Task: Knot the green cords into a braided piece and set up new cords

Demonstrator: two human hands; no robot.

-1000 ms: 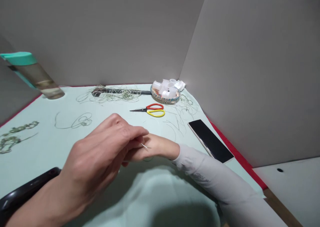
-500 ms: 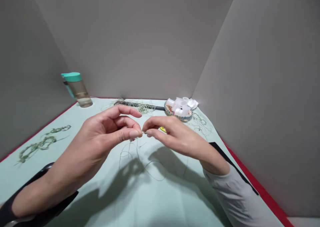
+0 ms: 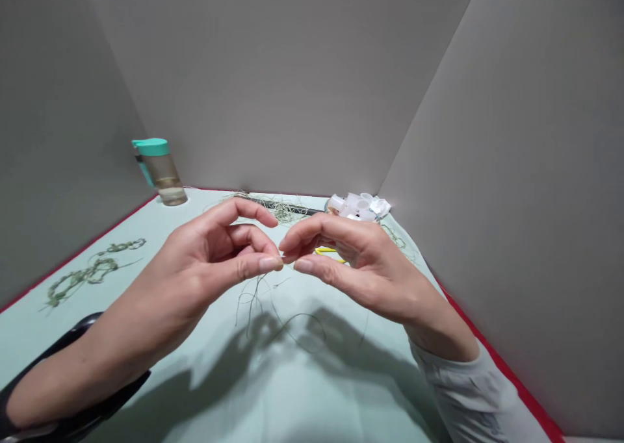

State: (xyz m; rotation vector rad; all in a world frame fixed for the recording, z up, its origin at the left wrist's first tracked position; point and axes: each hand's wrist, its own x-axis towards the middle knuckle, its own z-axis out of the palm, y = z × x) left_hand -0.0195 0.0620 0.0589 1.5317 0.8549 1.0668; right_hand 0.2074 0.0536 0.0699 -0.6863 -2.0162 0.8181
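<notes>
Thin green threads (image 3: 255, 295) hang down below my fingertips over the pale green cloth. My left hand (image 3: 219, 254) pinches the threads between thumb and a bent finger, its index finger arched above. Close beside it on the right, my right hand (image 3: 351, 261) has its thumb and index finger curved towards the left fingertips; a small gap shows between that thumb and the fingers. Whether it holds a strand is too small to tell. A yellow item (image 3: 325, 252) lies partly hidden behind my right hand.
A bottle with a teal lid (image 3: 166, 178) stands at the back left. Knotted green cords (image 3: 82, 279) lie on the left. At the back are a thread tangle (image 3: 285, 212), a dark bar (image 3: 312, 211) and white plastic pieces (image 3: 361, 205). Grey walls surround the cloth (image 3: 302, 397).
My right thumb has parted from its index finger, and that hand has shifted slightly right and opened wider. My left hand keeps its pinch. The view has moved slightly.
</notes>
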